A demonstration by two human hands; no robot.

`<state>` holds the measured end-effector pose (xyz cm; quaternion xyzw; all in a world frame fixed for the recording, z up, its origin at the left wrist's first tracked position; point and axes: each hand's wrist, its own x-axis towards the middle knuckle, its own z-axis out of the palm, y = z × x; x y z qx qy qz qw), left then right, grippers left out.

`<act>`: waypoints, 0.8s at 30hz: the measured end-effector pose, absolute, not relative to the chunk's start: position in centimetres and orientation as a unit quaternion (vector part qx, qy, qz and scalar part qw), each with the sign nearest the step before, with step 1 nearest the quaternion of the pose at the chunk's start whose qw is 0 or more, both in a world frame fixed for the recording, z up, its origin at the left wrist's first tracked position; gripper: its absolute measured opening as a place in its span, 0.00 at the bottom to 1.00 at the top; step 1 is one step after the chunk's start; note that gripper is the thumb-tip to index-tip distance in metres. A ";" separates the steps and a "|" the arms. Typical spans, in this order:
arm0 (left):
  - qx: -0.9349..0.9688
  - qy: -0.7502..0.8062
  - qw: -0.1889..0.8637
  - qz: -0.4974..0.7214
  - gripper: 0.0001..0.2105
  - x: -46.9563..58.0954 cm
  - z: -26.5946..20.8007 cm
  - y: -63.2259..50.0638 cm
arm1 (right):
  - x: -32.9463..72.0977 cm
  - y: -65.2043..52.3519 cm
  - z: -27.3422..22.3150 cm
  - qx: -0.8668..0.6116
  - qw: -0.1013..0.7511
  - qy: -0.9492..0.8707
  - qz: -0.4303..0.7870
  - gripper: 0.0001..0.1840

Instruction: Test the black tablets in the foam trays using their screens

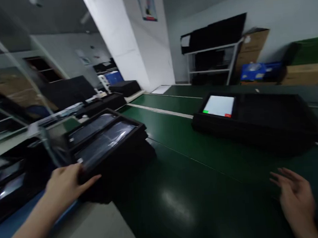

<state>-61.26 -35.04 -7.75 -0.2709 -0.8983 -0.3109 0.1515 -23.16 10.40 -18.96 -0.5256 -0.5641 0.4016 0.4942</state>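
My left hand is at the near left corner of a stack of black trays, its thumb along the front side and its fingertips hidden behind the corner. In the top tray lie two flat dark panels under shiny clear film. My right hand hovers over the green work surface, fingers loosely apart and nothing in them. Beyond it, another black tray or case lies flat, with a lit white screen bearing a green and a red mark at its left end.
A white pillar rises behind the green surface. Farther back are a metal rack, cardboard boxes and blue bins. More black trays with panels sit at the far left. The picture is blurred towards its edges.
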 end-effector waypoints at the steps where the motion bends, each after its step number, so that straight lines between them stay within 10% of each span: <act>1: -0.255 -0.922 0.156 -0.247 0.20 -60.4 -7.2 -35.9 | -23.5 9.8 -18.5 -0.523 0.481 -0.572 0.409 0.26; 12: -0.467 -0.842 0.178 -0.203 0.06 -44.4 -8.1 -22.7 | -34.0 -7.0 -13.4 -0.211 0.151 -0.503 0.824 0.47; 17: -0.740 -0.641 0.024 -0.204 0.26 -39.0 -9.1 -23.6 | -31.6 -6.2 -11.4 -0.359 0.234 -0.539 0.725 0.46; 24: -0.634 -0.736 -0.052 -0.232 0.19 -46.1 -13.0 -23.6 | -16.3 -3.4 -14.2 -0.576 0.294 -0.557 0.522 0.59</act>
